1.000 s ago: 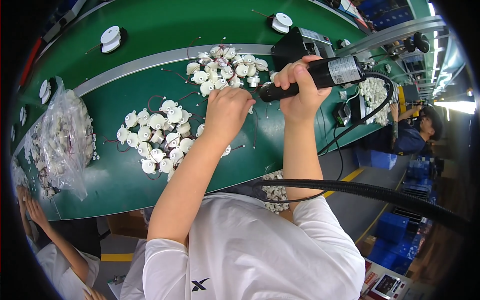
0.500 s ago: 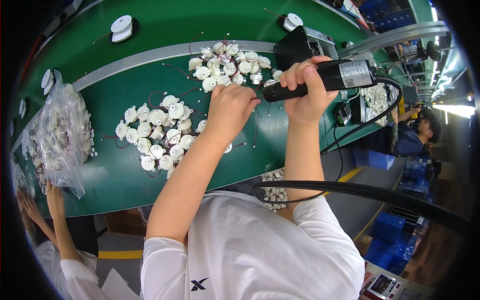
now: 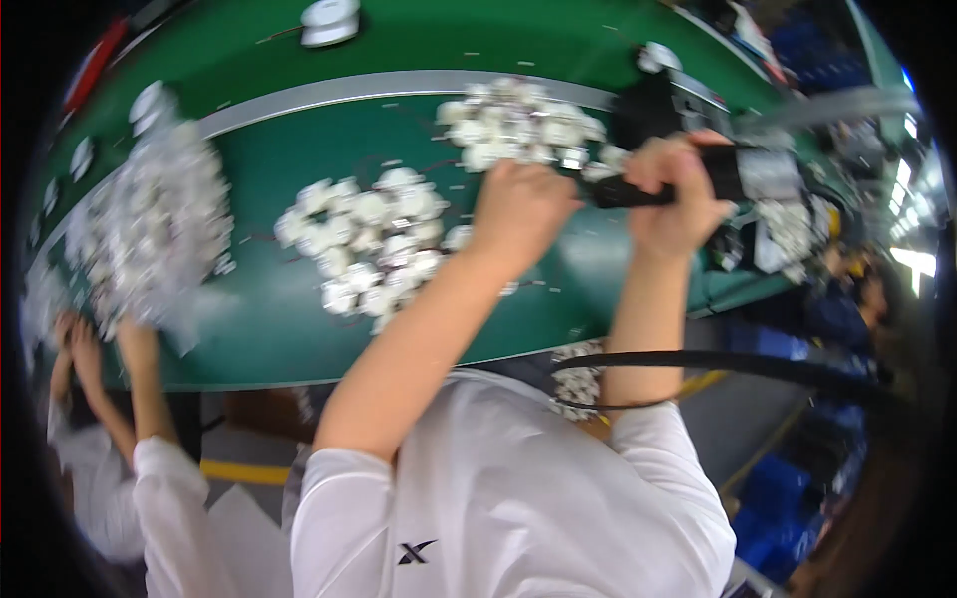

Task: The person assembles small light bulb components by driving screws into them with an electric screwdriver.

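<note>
My right hand (image 3: 674, 204) is wrapped round a black powered screwdriver (image 3: 723, 171), held roughly level with its tip toward my left hand. Fingers pinched, my left hand (image 3: 523, 211) is just left of that tip; what lies between them is too small and blurred to make out. Just beyond my left hand is a heap of round white plastic parts (image 3: 513, 120) with thin wire leads. A second heap of the same parts (image 3: 374, 234) sits to the left of my left forearm.
A clear plastic bag (image 3: 164, 219) of similar parts fills the left of the green bench (image 3: 264, 329). At the lower left are another person's hands (image 3: 140, 344). A black box (image 3: 663, 110) stands at the back right. A black cable (image 3: 743, 364) crosses my right forearm.
The whole view has shifted, so bench and hands appear farther right, and the picture is blurred. My right hand still grips the screwdriver, and my left hand is still pinched by its tip.
</note>
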The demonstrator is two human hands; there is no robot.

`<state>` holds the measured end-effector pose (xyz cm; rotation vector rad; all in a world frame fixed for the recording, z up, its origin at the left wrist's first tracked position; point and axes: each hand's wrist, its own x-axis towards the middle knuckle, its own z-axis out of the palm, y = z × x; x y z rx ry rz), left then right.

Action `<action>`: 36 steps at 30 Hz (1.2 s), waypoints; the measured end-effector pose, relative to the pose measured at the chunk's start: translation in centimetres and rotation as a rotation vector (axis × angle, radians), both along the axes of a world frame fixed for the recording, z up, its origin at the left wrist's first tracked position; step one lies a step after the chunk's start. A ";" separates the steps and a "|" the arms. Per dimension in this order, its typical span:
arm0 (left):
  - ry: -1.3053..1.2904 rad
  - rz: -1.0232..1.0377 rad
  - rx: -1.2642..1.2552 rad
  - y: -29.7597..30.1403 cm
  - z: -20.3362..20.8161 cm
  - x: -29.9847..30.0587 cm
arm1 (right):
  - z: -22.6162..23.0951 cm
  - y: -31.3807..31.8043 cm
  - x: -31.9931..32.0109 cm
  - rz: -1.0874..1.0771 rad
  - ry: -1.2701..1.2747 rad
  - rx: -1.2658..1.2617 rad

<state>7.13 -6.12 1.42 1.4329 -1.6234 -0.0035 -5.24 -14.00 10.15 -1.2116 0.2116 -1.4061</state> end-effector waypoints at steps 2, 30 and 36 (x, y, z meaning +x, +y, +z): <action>-0.046 0.011 -0.008 0.1 -0.1 -0.3 | 0.4 0.4 -0.4 0.035 0.057 -0.040; -0.038 0.034 0.302 1.8 -0.9 0.4 | -1.2 -0.1 -0.8 -0.025 0.064 0.028; 0.012 0.030 0.297 1.4 -0.5 -0.5 | -0.5 0.0 -1.4 -0.050 0.077 0.012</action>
